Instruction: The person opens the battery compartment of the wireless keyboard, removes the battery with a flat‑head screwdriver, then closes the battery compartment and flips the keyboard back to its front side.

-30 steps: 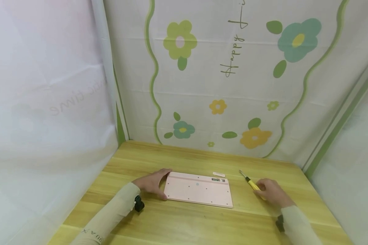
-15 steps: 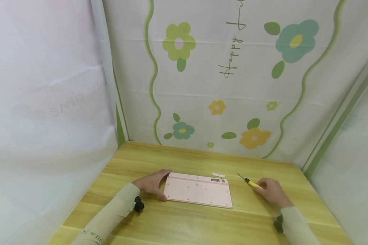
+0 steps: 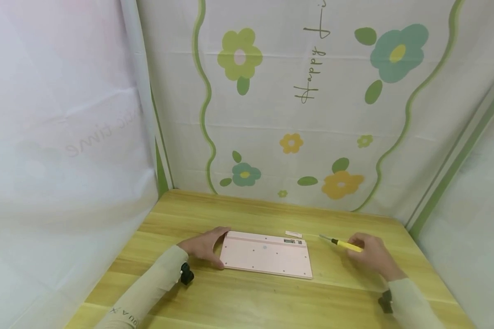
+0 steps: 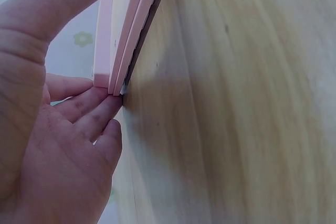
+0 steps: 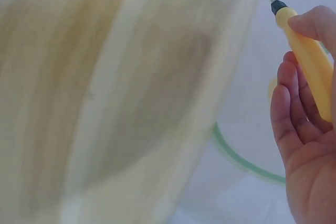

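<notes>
A pale pink keyboard (image 3: pixel 265 260) lies face down on the table, several small screw holes dotting its back. My left hand (image 3: pixel 204 247) grips its left end, thumb at the near corner and fingers at the far one. The left wrist view shows those fingers against the layered edge of the keyboard (image 4: pixel 126 40). To the right, raised off the table, my right hand (image 3: pixel 371 254) holds a screwdriver (image 3: pixel 347 246) by its yellow handle, the shaft pointing left. In the right wrist view the thumb presses on the screwdriver (image 5: pixel 310 59).
A small pink cover piece (image 3: pixel 293 234) lies just behind the keyboard's far right part, near a small recess (image 3: pixel 292 241) with a label in it. The wooden table (image 3: pixel 247 301) meets a flower-printed cloth (image 3: pixel 263 114) at the back; white cloth hangs at both sides.
My right hand has lifted the screwdriver and turned it flatter, its tip swinging left. The left hand and the keyboard have stayed put.
</notes>
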Available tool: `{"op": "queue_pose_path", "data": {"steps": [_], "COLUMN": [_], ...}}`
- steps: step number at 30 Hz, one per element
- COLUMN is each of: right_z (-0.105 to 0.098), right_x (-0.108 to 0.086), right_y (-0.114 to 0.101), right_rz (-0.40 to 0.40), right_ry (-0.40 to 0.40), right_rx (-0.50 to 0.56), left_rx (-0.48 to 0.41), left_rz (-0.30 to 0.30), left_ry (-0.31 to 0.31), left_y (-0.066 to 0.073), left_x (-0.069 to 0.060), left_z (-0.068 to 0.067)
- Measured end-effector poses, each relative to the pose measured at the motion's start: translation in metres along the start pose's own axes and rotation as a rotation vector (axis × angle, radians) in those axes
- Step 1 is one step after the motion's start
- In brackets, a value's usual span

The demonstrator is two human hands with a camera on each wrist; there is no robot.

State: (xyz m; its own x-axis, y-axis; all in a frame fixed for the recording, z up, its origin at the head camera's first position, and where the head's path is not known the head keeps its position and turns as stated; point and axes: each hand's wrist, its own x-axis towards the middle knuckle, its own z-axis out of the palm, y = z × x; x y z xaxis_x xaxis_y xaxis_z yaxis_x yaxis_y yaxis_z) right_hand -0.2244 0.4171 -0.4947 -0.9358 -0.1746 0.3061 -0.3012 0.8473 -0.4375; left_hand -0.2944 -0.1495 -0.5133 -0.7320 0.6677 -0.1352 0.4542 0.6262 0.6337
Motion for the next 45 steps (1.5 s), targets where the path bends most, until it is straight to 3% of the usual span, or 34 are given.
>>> {"op": "queue_pose_path", "data": {"steps": [9,27,33,45], "right_z": [-0.015,-0.025,-0.023,-0.022], "right_x": [0.009,0.052,0.068,0.087], "right_y": [-0.016,-0.084,-0.105,-0.136], "right_rz": [-0.096,-0.183,-0.192,-0.200], "right_ry": [-0.043,-0.311,-0.386,-0.445], "right_rx": [-0.018,-0.048,-0.063,-0.126], "left_rx": [0.015,-0.002,-0.004,-0.008], "left_rz": [0.010,0.000,-0.002,-0.011], "left_ry": [-0.005,0.007,0.008,0.011], "left_y": [0.000,0.001,0.001,0.002], "left_x": [0.000,0.000,0.000,-0.001], "left_z": [-0.001,0.000,0.000,0.000]}}
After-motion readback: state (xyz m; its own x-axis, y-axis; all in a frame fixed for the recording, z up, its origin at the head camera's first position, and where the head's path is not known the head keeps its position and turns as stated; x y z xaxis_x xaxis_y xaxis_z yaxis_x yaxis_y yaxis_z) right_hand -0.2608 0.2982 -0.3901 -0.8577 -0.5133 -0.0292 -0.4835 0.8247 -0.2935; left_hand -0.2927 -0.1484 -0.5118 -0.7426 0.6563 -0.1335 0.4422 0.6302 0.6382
